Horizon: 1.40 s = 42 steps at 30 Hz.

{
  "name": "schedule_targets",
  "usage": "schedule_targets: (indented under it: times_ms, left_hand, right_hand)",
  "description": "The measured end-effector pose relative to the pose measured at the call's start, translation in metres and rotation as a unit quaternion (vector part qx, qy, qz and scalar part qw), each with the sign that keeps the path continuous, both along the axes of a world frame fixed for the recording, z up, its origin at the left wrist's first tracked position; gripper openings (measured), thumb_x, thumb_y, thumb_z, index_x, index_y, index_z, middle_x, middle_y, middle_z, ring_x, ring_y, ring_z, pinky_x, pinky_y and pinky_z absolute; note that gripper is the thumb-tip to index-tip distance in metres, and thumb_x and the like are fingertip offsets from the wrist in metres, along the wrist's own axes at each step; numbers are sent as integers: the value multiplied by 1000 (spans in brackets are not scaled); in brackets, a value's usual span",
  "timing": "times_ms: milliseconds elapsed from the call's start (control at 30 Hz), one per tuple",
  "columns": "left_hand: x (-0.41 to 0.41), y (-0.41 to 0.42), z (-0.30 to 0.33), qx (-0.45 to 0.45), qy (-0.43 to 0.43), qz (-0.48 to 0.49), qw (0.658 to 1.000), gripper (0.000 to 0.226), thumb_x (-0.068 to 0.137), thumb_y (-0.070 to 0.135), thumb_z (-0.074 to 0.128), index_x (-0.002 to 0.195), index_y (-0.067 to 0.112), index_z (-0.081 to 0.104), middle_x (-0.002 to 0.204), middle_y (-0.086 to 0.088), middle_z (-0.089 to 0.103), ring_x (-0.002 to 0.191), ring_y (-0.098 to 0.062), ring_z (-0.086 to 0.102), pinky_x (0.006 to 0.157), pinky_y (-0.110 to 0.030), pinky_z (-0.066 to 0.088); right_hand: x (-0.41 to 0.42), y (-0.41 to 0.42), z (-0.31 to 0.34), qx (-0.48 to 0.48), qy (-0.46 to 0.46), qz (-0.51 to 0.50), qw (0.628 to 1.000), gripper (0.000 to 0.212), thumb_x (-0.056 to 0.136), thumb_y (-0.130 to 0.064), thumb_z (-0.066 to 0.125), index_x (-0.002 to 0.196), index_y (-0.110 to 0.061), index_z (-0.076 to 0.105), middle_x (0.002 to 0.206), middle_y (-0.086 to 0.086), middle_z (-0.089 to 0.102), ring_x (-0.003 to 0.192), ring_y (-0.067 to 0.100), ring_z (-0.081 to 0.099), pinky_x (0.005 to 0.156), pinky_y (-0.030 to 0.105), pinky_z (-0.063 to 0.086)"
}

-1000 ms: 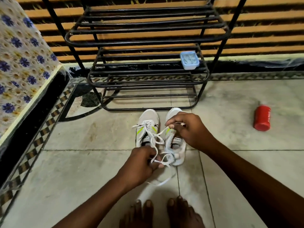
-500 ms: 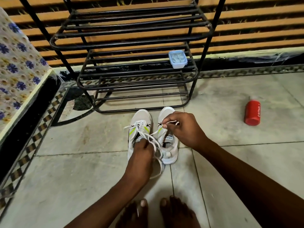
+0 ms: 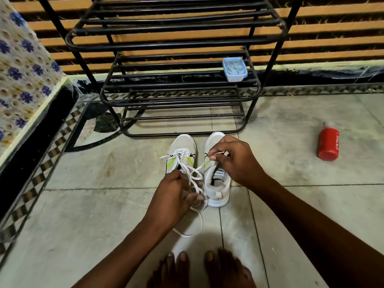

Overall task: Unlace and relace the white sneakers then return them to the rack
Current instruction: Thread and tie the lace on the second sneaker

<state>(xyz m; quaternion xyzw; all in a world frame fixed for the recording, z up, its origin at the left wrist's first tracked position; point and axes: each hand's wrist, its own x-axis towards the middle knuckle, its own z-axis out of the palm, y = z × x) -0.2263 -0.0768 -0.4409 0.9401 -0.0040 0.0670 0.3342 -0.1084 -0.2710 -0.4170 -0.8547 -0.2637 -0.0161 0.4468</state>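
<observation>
Two white sneakers with green stripes stand side by side on the tiled floor, toes toward the rack. The left sneaker [image 3: 182, 150] still has its lace threaded. The right sneaker [image 3: 217, 183] stands open, its tongue label showing. A loose white lace [image 3: 194, 177] runs from my right hand across to my left hand and trails in a loop on the floor. My right hand [image 3: 234, 161] pinches one lace end over the right sneaker's front. My left hand [image 3: 172, 196] grips the lace beside the left sneaker's heel, hiding that heel.
The black metal shoe rack [image 3: 176, 84] stands just beyond the sneakers, with a small blue lidded box [image 3: 234, 69] on its middle shelf. A red bottle [image 3: 328, 144] lies on the floor to the right. A flowered cloth [image 3: 22, 75] covers a ledge at left. My bare feet [image 3: 199, 271] are at the bottom.
My left hand has moved up and left along the lace toward the left sneaker, and the lace loop trails further onto the floor. My right hand keeps its pinch.
</observation>
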Motion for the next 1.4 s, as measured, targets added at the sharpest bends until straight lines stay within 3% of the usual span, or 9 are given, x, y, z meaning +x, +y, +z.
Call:
schedule_targets:
  times_ms: [67,300,433,600,767,900,1033,1133,1400]
  left_hand:
    - [3,1,5,24,-19,75,997,39,80,50,83,69,20,63,77,9,59,72,-9,60,68,-30,49]
    - [47,-12,12,-174,8,52,983,32,82,21,87,107,21,66,90,11,73,85,-4,70,76,-24,56]
    - [63,-18,2,-109,-39,47,992,15,94,17,73,84,23,66,69,10,68,67,-10,66,67,-37,52]
    - [69,-27,-3,-153,-18,49,987,27,87,28,82,108,26,65,90,11,69,88,-7,68,77,-31,56]
    - [79,-23,-7,-129,-24,3,991,20,98,27,69,79,22,65,67,3,67,64,-17,64,64,-43,52]
    - [77,-21,-5,-73,-47,-15,996,15,96,22,71,81,20,70,69,6,67,67,-12,62,66,-40,52]
    - [80,-23,1,-257,15,29,966,22,88,13,81,109,16,73,81,4,72,80,-10,72,78,-30,60]
    - [87,-26,7,-391,30,41,919,16,89,0,77,102,6,70,82,-14,73,74,-27,75,73,-40,61]
    - [119,-21,-5,-262,-5,28,965,9,92,13,75,83,10,76,75,2,73,72,-19,69,70,-31,54]
  right_hand:
    - [3,0,-3,5,14,3,1000,13,81,-5,77,85,-17,79,82,-7,66,80,13,63,69,22,46]
    - [7,8,-2,98,66,19,993,8,84,-8,76,88,-13,71,77,-6,70,76,14,68,73,30,55]
    - [15,5,-5,122,51,-11,991,4,88,-13,72,86,-11,69,77,1,68,73,20,64,71,34,53]
    - [19,2,-8,157,59,4,986,6,88,-9,75,84,-7,72,77,3,70,70,17,63,69,32,52]
    - [22,2,-10,180,74,-8,981,10,93,-9,70,84,-5,73,75,4,70,69,25,64,68,37,51]
    - [21,2,-8,198,80,-35,976,6,88,-3,73,82,-5,73,75,8,70,67,15,61,68,31,51]
    - [13,7,-7,210,68,-37,975,5,87,1,73,83,-1,72,77,8,71,71,17,65,71,28,52]
    - [9,11,-6,195,56,-61,977,6,89,-2,72,85,-6,75,81,3,73,77,18,69,73,29,53]
    - [29,-7,-47,103,67,-203,971,18,81,-7,76,97,-16,71,96,-3,71,86,9,67,80,32,58]
